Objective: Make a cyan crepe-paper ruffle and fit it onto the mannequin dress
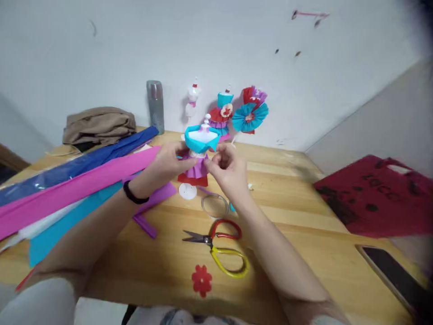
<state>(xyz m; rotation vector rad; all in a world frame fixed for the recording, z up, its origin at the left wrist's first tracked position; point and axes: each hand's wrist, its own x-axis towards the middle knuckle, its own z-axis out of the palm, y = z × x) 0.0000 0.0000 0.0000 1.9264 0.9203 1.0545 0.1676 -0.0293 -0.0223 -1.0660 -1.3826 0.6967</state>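
Note:
A small white mannequin stands upright on the table, dressed in crepe paper. It wears a turquoise collar, a purple ruffled skirt and a red layer under that. My left hand holds the waist from the left, thumb across the front. From the right, my right hand pinches the purple skirt's edge between thumb and forefinger. Nearer me lie open scissors with one red and one yellow handle, and a red paper flower. A white disc and a coil of thin wire lie just before the mannequin.
Crepe paper strips, including a pink one, spread over the left side. Behind stand a grey bottle, a brown cloth bundle and several decorated mannequins. At right are a red bag and a phone.

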